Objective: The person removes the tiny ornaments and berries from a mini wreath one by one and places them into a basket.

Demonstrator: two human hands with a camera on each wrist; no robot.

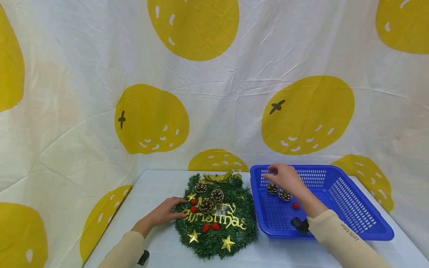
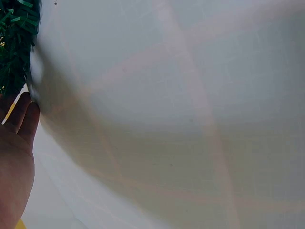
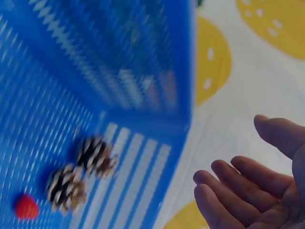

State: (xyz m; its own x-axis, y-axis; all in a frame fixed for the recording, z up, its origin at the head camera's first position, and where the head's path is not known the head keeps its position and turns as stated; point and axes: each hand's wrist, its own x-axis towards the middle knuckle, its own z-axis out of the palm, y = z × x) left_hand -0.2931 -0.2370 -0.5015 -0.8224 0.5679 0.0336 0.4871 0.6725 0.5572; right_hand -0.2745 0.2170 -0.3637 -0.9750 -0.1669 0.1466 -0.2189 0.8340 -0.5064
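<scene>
A green Christmas wreath (image 1: 246, 236) lies on the table with gold "Merry Christmas" lettering (image 1: 221, 219), gold stars and several red berries. Three pine cones (image 1: 217, 195) sit on its upper half. My left hand (image 1: 164, 212) rests at the wreath's left edge with fingers extended; the left wrist view shows its fingertips by the green fringe (image 2: 16, 52). Over the left part of a blue plastic basket (image 1: 335, 219) hovers my right hand (image 1: 288, 178), thumb apart from loosely bent fingers, holding nothing. Below it in the basket are two pine cones (image 3: 66, 188) and a red berry (image 3: 26, 207).
The basket's near-left rim (image 1: 259, 219) stands close beside the wreath's right side. A gold bow (image 1: 218, 178) tops the wreath. Behind the white table (image 1: 157, 186) hangs a white cloth (image 1: 228, 111) printed with large yellow fruit.
</scene>
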